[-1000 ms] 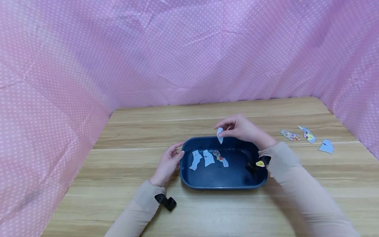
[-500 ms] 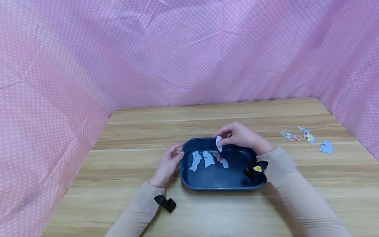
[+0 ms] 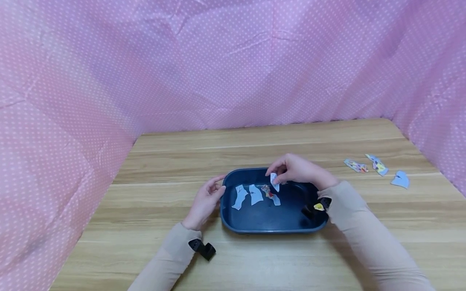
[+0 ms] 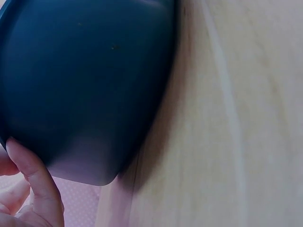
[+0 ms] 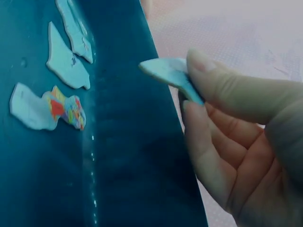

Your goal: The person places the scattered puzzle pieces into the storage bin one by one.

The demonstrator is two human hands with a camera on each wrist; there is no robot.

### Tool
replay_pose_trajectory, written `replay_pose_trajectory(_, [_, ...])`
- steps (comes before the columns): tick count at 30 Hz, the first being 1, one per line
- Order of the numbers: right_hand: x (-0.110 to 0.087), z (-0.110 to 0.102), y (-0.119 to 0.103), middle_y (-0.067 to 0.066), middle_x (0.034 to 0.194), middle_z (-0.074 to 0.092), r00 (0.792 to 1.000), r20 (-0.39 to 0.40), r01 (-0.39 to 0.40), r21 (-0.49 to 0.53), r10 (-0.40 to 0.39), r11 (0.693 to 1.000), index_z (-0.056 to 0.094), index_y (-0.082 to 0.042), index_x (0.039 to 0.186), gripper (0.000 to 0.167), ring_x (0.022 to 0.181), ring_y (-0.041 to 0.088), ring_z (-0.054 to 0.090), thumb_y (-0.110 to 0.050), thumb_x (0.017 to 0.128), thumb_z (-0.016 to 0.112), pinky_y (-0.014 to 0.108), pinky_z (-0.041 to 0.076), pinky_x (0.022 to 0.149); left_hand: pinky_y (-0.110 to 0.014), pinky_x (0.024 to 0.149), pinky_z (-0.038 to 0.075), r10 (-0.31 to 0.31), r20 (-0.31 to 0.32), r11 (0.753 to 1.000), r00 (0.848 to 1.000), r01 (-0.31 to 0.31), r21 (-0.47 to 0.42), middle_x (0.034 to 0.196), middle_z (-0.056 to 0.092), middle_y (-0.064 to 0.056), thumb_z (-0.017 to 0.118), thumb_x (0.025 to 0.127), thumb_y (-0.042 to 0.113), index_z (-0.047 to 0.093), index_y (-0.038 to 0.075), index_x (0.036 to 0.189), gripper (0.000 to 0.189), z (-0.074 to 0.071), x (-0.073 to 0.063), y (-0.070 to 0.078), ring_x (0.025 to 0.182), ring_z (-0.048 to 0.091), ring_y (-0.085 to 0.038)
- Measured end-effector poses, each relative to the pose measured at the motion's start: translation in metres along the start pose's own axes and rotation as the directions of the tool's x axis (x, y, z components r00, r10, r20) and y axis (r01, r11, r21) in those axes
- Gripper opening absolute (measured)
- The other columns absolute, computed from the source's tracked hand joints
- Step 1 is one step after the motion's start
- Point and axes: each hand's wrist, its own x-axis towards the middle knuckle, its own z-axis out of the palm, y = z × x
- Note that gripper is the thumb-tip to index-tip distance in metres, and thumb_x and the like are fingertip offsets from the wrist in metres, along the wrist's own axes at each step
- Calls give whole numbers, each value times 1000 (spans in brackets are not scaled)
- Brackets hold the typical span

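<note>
My right hand pinches a pale puzzle piece between thumb and fingertips, over the far side of a dark blue tray. Up close in the right wrist view, the held puzzle piece is flat and pointed at one end. Inside the tray, two light blue puzzle pieces lie side by side. To their right is another puzzle piece with a red and yellow print. My left hand grips the tray's left end, thumb at the rim.
Three more puzzle pieces lie on the wooden table to the right: two colourful puzzle pieces and a light blue puzzle piece. A pink dotted curtain surrounds the table's back and sides.
My right hand has come down over the tray, then shifted slightly right, keeping the puzzle piece pinched. The left hand has stayed at the tray's left end.
</note>
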Motion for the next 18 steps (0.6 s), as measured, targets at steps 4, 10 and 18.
replay_pose_trajectory(4, [-4,-1,1,5,81,67,999,30,-41,2,41,999,67,4,109,29,67,13,60,-3,81,71,29,55,64,-24,57,43,-6,3,1000,1000,6,-6,94,56,-15,50,97,8,54,16,132,36,0,0,0,68,50,-18])
replay_pose_trajectory(10, [-8,-1,0,6,83,64,995,68,-73,-73,78,995,66,4,109,29,69,11,61,3,80,69,25,55,63,-23,57,44,-2,1,1000,1000,2,-9,93,56,-14,51,97,7,54,15,132,36,0,0,1,67,50,-17])
replay_pose_trajectory(18, [-11,2,0,6,80,63,993,59,-95,-116,102,989,67,3,104,23,64,15,59,4,81,68,27,53,60,-23,56,43,10,2,1000,1000,-10,-4,91,56,-14,50,97,6,54,15,132,36,0,1,0,67,50,-17])
